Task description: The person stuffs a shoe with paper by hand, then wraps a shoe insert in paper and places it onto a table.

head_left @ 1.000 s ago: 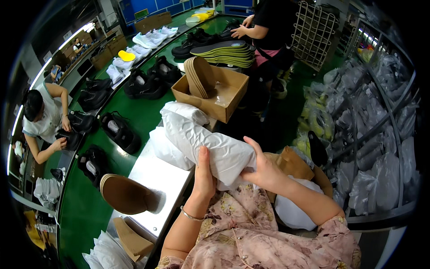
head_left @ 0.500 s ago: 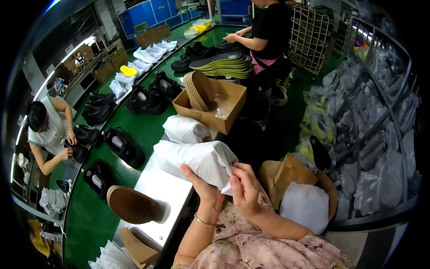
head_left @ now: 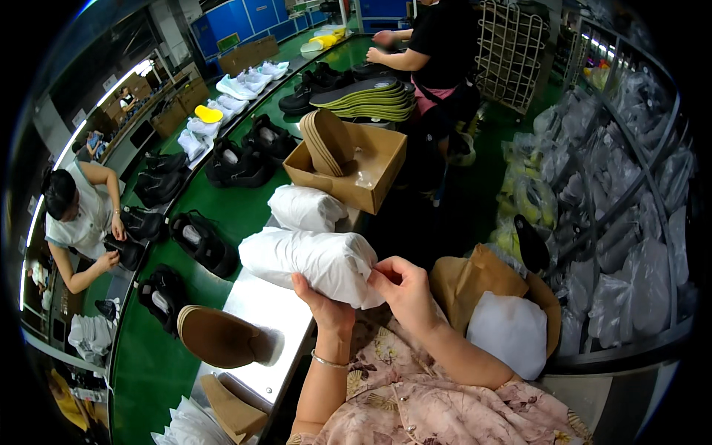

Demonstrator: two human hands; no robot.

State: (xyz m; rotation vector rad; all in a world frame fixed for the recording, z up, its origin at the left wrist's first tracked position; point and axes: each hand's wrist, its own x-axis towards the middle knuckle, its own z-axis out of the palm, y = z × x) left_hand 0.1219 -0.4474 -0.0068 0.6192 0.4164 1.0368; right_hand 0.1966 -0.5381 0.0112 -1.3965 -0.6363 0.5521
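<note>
A bundle wrapped in white tissue paper [head_left: 297, 261] lies across my left hand [head_left: 326, 305], the thumb up its near side and the fingers hidden beneath. At its right end my right hand [head_left: 403, 291] pinches the paper between thumb and fingertips. What the paper covers is hidden. A second white paper-wrapped bundle [head_left: 305, 209] rests just beyond it, at the far end of the metal-topped stand [head_left: 256, 308]. On that stand, nearer me, a brown shoe-shaped form [head_left: 216, 337] is propped up.
Beyond the bundles sits an open cardboard box [head_left: 371, 190] with brown insole-shaped pieces. Black shoes [head_left: 202, 243] line the green conveyor [head_left: 137, 378]. Brown and white paper [head_left: 507, 334] lies at my right, before a barred cage [head_left: 630, 185] of bagged items. Co-workers stand left and ahead.
The wrapped bundle has shifted a little left with my hands. My right fingers have closed around the paper at its right end, which now looks more folded in.
</note>
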